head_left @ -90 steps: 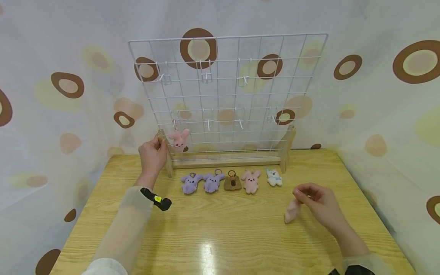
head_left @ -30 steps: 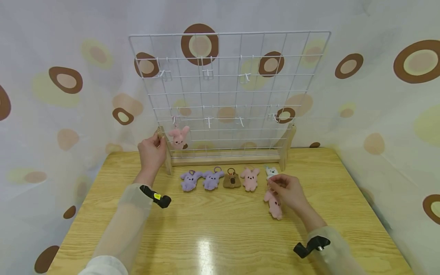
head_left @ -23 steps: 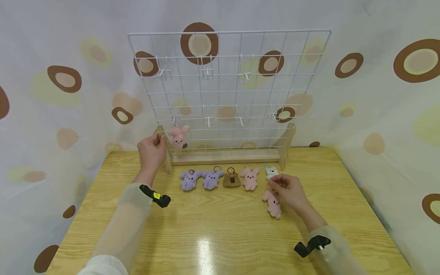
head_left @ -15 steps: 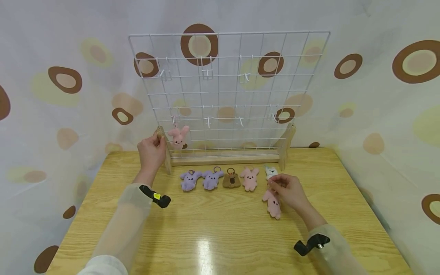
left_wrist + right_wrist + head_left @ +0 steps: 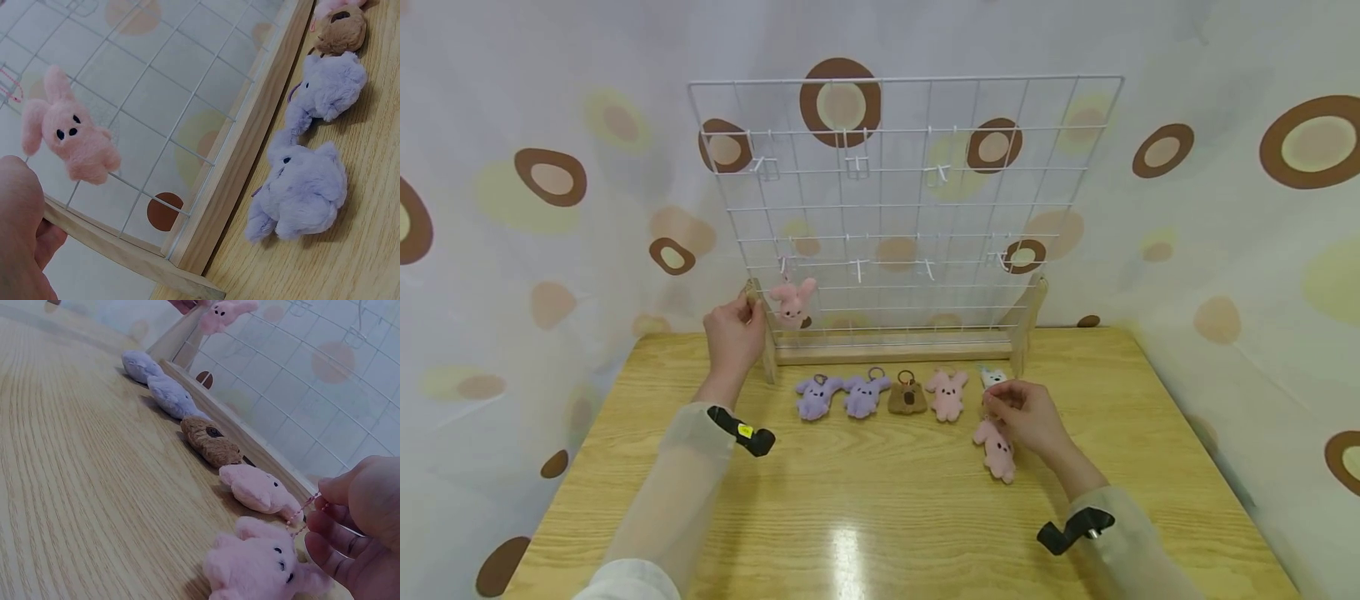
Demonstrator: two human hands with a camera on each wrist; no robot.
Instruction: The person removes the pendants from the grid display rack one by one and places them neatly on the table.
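Note:
My left hand grips the top of the left wooden upright of a white wire grid rack. A pink bunny plush keychain hangs from a hook just to the right of that hand. My right hand pinches the pink bead chain of another pink bunny keychain, which dangles low over the table. Behind the right fingers a white bear keychain is partly covered. A further pink bunny keychain lies left of the right hand, beside a brown animal plush keychain.
Two purple plush keychains continue the row on the left, in front of the rack's wooden base bar. Several white hooks stick out from the grid in two rows. The wood-grain table meets a patterned backdrop behind and at the sides.
Over three seconds, my right hand has moved left with the pink bunny keychain, from the table's right side to near the white bear. Lately it stays nearly still. My left hand keeps its place.

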